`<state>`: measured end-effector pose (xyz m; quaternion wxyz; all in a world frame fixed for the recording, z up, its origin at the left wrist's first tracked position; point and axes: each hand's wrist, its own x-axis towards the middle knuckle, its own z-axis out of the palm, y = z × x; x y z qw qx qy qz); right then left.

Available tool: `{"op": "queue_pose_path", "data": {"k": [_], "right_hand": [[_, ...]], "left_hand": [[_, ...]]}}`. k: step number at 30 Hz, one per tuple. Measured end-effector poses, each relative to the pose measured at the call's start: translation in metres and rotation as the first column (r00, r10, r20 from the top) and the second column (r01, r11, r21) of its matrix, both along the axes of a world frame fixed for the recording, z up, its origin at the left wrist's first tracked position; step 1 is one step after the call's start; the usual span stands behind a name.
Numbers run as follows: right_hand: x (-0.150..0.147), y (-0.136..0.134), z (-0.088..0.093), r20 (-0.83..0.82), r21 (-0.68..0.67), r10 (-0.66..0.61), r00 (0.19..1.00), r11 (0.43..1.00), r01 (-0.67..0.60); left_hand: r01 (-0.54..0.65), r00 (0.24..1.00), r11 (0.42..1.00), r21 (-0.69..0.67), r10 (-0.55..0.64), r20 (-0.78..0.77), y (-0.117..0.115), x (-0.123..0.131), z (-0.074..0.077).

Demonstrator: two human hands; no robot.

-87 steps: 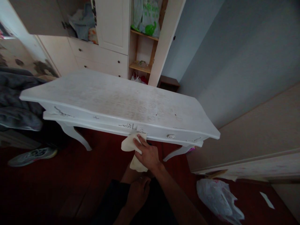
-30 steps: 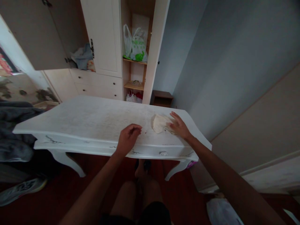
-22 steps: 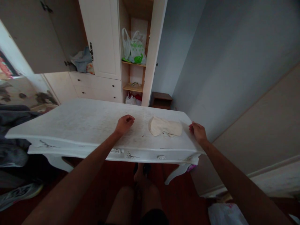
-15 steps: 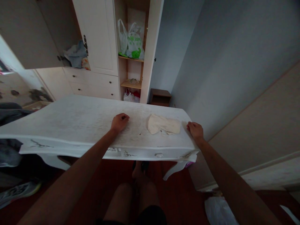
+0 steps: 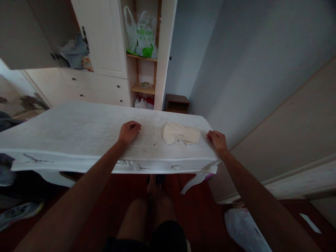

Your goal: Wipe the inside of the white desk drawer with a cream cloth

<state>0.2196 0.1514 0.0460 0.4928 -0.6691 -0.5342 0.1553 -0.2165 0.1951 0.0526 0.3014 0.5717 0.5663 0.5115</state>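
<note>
A cream cloth [image 5: 181, 133] lies crumpled near the right end of the white table [image 5: 86, 126], between my two hands. My left hand [image 5: 130, 132] rests on the tabletop to the left of the cloth, fingers curled in, with nothing visible in them. At the table's right edge is my right hand [image 5: 217, 139], also with curled fingers and nothing seen in it. Neither hand touches the cloth. Small dark specks lie on the table close to the cloth's front edge.
Behind the table stands a white wardrobe [image 5: 105, 42] with open doors, holding plastic bags [image 5: 144, 36] and clothes [image 5: 75, 52]. A brown cabinet [image 5: 177, 103] is at the back by the wall. A white bag [image 5: 244, 227] lies on the floor at right.
The camera view has shifted slightly, so the table and wardrobe appear higher and further left. Both hands keep nearly the same places beside the cloth, which has not visibly moved on the table.
</note>
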Motion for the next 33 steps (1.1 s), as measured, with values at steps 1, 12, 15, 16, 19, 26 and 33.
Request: {"op": "queue_pose_path", "data": {"k": [1, 12, 15, 16, 19, 26, 33], "right_hand": [[-0.003, -0.004, 0.001, -0.007, -0.006, 0.040, 0.999, 0.999, -0.040], [-0.004, -0.073, -0.015, 0.656, -0.206, 0.519, 0.547, 0.821, -0.532], [-0.010, -0.078, -0.024, 0.786, -0.194, 0.408, 0.464, 0.876, -0.442], [-0.012, -0.079, -0.027, 0.812, -0.178, 0.371, 0.450, 0.892, -0.416], [-0.017, -0.082, -0.033, 0.853, -0.134, 0.309, 0.421, 0.909, -0.396], [-0.023, -0.086, -0.040, 0.869, -0.036, 0.217, 0.445, 0.925, -0.379], [-0.026, -0.087, -0.039, 0.850, -0.011, 0.202, 0.487, 0.931, -0.366]], "left_hand": [[0.026, 0.999, 1.000, 0.012, -0.026, -0.039, -0.001, 0.000, 0.000], [0.060, 0.938, 0.996, 0.062, -0.035, -0.344, -0.008, 0.000, -0.002], [0.088, 0.914, 0.992, 0.091, -0.044, -0.403, -0.010, 0.000, -0.001], [0.091, 0.912, 0.991, 0.096, -0.044, -0.408, -0.011, -0.001, -0.001], [0.091, 0.917, 0.991, 0.100, -0.044, -0.397, -0.012, 0.000, -0.001], [0.062, 0.932, 0.995, 0.075, -0.031, -0.362, -0.012, 0.001, 0.000], [0.060, 0.949, 0.995, 0.084, -0.031, -0.315, -0.011, 0.001, -0.001]]}}
